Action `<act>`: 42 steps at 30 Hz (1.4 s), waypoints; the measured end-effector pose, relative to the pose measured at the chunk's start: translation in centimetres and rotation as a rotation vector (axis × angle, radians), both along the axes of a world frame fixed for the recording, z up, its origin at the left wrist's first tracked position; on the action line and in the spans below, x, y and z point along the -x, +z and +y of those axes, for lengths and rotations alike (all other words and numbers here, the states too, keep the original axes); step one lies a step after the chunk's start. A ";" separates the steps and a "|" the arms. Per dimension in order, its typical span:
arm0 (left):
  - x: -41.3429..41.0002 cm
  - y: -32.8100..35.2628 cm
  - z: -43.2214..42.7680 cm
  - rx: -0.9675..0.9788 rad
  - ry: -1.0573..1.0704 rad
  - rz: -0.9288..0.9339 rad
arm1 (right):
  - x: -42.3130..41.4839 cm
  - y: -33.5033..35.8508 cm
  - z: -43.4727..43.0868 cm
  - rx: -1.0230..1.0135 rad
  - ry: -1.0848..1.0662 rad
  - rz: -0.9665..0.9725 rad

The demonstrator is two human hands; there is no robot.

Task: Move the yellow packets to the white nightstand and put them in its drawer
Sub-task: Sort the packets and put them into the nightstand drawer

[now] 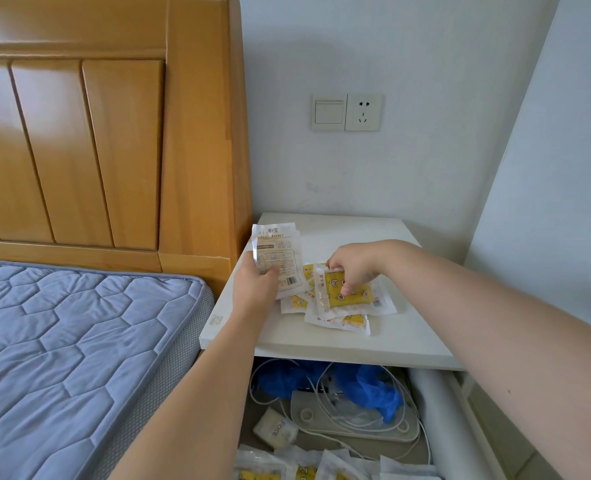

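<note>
At the near edge of the view, the drawer (439, 420) of the white nightstand (321, 356) stood pulled out. Drawer packets (308, 467), yellow with white borders, lay along its near end. Behind them: small white sachet (276, 427), flat white device (353, 426), loose white cables (321, 386) draped over it, crumpled blue plastic (366, 386) at the far end under the worktop's front edge.

Worktop (373, 344) carried a pile of yellow packets (351, 322), overlapping, near the middle and nearer the left edge than the right.

Right hand (353, 265) reached over the pile, fingers curled down, thumb on the yellow face and fingertips at the far edge of the top packet (356, 299), gripping it. That packet was touching the ones beneath.

Left hand (256, 285) was over the worktop's left edge, pinching the held packet (280, 258) between thumb and fingers at its lower left corner. White printed back faced the camera, the packet tilted up off the worktop. A second edge showed behind it; count in that hand could not be told.

Left of the nightstand: blue quilted mattress (79, 334), touching or just beside the nightstand's side, and a wooden headboard (114, 133). On the wall behind the far edge: light switch (328, 112) and socket (363, 112), side by side.
</note>
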State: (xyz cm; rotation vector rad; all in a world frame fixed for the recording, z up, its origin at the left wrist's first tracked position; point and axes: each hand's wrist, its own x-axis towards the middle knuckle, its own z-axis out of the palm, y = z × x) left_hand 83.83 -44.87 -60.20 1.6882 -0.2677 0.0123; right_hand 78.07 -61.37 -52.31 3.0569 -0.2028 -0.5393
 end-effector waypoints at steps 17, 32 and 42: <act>1.0 0.4 0.0 -0.163 0.137 -0.265 | 2.8 0.6 -1.1 -0.232 -0.156 -0.521; 8.4 1.1 2.3 -0.099 0.039 -0.364 | 9.5 -4.1 4.1 -1.328 -0.726 -1.076; 14.1 -3.7 6.7 -0.040 -0.058 -0.070 | 15.4 -9.5 9.3 -1.305 -0.526 -1.175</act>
